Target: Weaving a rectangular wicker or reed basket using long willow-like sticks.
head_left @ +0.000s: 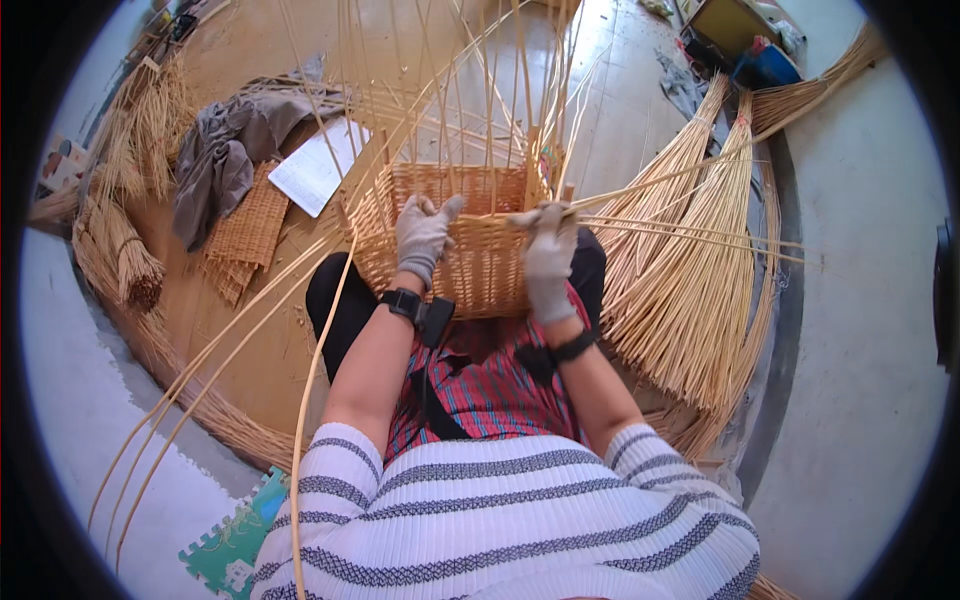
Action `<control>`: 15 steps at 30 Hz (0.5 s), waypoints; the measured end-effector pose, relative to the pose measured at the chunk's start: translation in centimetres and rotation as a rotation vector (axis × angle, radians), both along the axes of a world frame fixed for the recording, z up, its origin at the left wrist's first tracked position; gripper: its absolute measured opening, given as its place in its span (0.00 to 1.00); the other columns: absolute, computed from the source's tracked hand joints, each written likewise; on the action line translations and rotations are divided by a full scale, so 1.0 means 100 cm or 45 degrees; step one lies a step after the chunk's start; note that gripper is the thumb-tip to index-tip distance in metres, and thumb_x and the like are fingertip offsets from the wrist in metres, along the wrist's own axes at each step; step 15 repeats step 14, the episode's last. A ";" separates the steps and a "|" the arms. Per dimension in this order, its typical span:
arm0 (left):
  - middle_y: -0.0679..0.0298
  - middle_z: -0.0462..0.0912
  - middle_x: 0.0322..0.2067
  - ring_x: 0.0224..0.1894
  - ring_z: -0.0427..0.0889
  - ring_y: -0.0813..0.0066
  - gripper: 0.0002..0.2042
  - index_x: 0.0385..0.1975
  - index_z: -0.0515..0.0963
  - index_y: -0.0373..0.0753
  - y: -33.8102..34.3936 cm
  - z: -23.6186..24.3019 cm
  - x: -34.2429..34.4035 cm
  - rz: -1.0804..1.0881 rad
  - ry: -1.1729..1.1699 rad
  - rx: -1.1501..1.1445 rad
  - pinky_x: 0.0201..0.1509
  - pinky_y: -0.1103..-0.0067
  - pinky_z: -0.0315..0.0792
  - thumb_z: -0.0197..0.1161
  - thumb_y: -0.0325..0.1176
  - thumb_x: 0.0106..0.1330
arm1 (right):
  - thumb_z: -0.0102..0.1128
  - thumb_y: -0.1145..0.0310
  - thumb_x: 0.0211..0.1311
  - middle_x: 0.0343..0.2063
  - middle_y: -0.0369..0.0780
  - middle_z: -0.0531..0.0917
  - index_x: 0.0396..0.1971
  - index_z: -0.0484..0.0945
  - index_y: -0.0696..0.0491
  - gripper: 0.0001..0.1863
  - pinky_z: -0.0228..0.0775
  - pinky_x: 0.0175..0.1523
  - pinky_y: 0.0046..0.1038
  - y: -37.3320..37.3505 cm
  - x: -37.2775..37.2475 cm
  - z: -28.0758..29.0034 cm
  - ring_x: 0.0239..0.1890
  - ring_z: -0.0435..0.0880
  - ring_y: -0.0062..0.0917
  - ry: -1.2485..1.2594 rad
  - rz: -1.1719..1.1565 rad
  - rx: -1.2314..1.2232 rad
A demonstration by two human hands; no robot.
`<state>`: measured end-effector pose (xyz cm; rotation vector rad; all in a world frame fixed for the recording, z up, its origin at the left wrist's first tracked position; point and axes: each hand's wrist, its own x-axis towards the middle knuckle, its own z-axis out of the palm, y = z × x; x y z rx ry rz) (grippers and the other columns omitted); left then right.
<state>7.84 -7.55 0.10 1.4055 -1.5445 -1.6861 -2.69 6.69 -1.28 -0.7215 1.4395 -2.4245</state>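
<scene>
A half-woven wicker basket [487, 265] rests at my lap between my knees, with tall upright stakes [490, 90] rising from its walls. My left hand [423, 238], in a pale work glove, has its fingers curled at the near rim; the fingertips are partly hidden. At the right end of that rim my gloved right hand [550, 255] is closed around thin wicker rods [690, 232], which stretch out to the right. More long rods [225, 350] run from the basket's left side down past my left arm.
Large fanned bundles of wicker rods [690, 290] lie on the right. At left are tied bundles [140, 265], a grey cloth [225, 150], woven panels [245, 230] and a white sheet [322, 168]. A blue container [765, 65] stands far right, a green foam mat [235, 535] near left.
</scene>
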 end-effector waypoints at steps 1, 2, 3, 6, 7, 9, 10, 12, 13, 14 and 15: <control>0.66 0.74 0.18 0.08 0.74 0.74 0.23 0.30 0.63 0.43 -0.002 0.002 -0.004 0.013 0.003 -0.008 0.07 0.76 0.65 0.77 0.44 0.61 | 0.49 0.63 0.80 0.23 0.38 0.81 0.45 0.69 0.55 0.10 0.81 0.42 0.32 0.003 0.012 0.004 0.27 0.84 0.27 0.127 0.043 0.118; 0.66 0.74 0.18 0.08 0.73 0.74 0.23 0.30 0.64 0.43 -0.001 0.001 -0.003 0.018 -0.009 0.000 0.07 0.76 0.65 0.77 0.44 0.61 | 0.54 0.64 0.78 0.25 0.37 0.82 0.44 0.73 0.56 0.10 0.80 0.42 0.30 0.003 0.017 0.004 0.28 0.84 0.25 0.213 0.050 0.107; 0.66 0.73 0.18 0.08 0.73 0.74 0.23 0.31 0.64 0.43 0.002 0.001 -0.001 0.010 -0.013 0.013 0.06 0.77 0.64 0.76 0.45 0.62 | 0.55 0.66 0.77 0.25 0.37 0.82 0.43 0.74 0.56 0.09 0.80 0.42 0.29 0.010 0.006 0.006 0.29 0.84 0.24 0.067 0.022 0.247; 0.66 0.76 0.21 0.15 0.79 0.74 0.16 0.39 0.69 0.41 0.013 0.011 0.003 0.275 0.427 -0.257 0.12 0.79 0.69 0.67 0.44 0.70 | 0.61 0.69 0.72 0.31 0.38 0.86 0.39 0.81 0.54 0.05 0.77 0.33 0.22 0.045 -0.059 0.019 0.30 0.83 0.19 0.013 -0.110 0.673; 0.66 0.76 0.22 0.17 0.80 0.74 0.15 0.41 0.70 0.40 0.011 0.016 -0.005 0.402 0.703 -0.316 0.13 0.79 0.70 0.65 0.44 0.72 | 0.62 0.71 0.71 0.32 0.37 0.87 0.42 0.80 0.54 0.04 0.75 0.31 0.19 0.045 -0.067 0.017 0.30 0.83 0.16 -0.295 -0.206 0.454; 0.64 0.79 0.28 0.24 0.83 0.76 0.14 0.47 0.72 0.41 0.017 0.014 -0.013 -0.017 0.302 -0.765 0.22 0.78 0.75 0.59 0.45 0.76 | 0.62 0.73 0.71 0.32 0.36 0.87 0.46 0.78 0.51 0.07 0.74 0.32 0.18 0.058 -0.057 0.003 0.30 0.83 0.15 -0.472 -0.145 0.225; 0.64 0.80 0.32 0.24 0.83 0.77 0.14 0.48 0.72 0.41 0.018 0.013 -0.029 -0.334 0.098 -0.666 0.23 0.77 0.76 0.59 0.46 0.76 | 0.62 0.74 0.70 0.33 0.36 0.86 0.45 0.78 0.51 0.07 0.75 0.34 0.20 0.061 -0.053 0.000 0.32 0.83 0.18 -0.441 -0.142 0.234; 0.62 0.81 0.37 0.27 0.84 0.77 0.16 0.49 0.73 0.42 0.016 0.019 -0.047 -0.717 -0.142 -0.410 0.27 0.75 0.78 0.58 0.47 0.76 | 0.61 0.76 0.69 0.34 0.36 0.85 0.44 0.78 0.51 0.07 0.78 0.39 0.23 0.051 -0.058 0.002 0.35 0.84 0.23 -0.348 -0.108 0.213; 0.61 0.81 0.37 0.28 0.85 0.75 0.17 0.50 0.73 0.41 0.016 0.020 -0.052 -0.799 -0.190 -0.238 0.30 0.73 0.79 0.59 0.48 0.75 | 0.60 0.75 0.71 0.38 0.39 0.86 0.50 0.75 0.51 0.11 0.77 0.44 0.22 0.038 -0.070 0.004 0.39 0.85 0.22 0.310 -0.254 0.444; 0.59 0.82 0.38 0.30 0.86 0.74 0.18 0.51 0.73 0.41 0.022 0.018 -0.049 -0.886 -0.251 -0.053 0.33 0.71 0.80 0.59 0.49 0.75 | 0.60 0.75 0.71 0.38 0.39 0.86 0.50 0.75 0.51 0.11 0.77 0.44 0.22 0.041 -0.070 0.003 0.39 0.85 0.22 0.415 -0.252 0.455; 0.59 0.82 0.38 0.30 0.86 0.74 0.18 0.51 0.73 0.41 0.022 0.018 -0.049 -0.886 -0.251 -0.053 0.33 0.71 0.80 0.59 0.49 0.75 | 0.60 0.75 0.71 0.38 0.39 0.86 0.50 0.75 0.51 0.11 0.77 0.44 0.22 0.041 -0.070 0.003 0.39 0.85 0.22 0.415 -0.252 0.455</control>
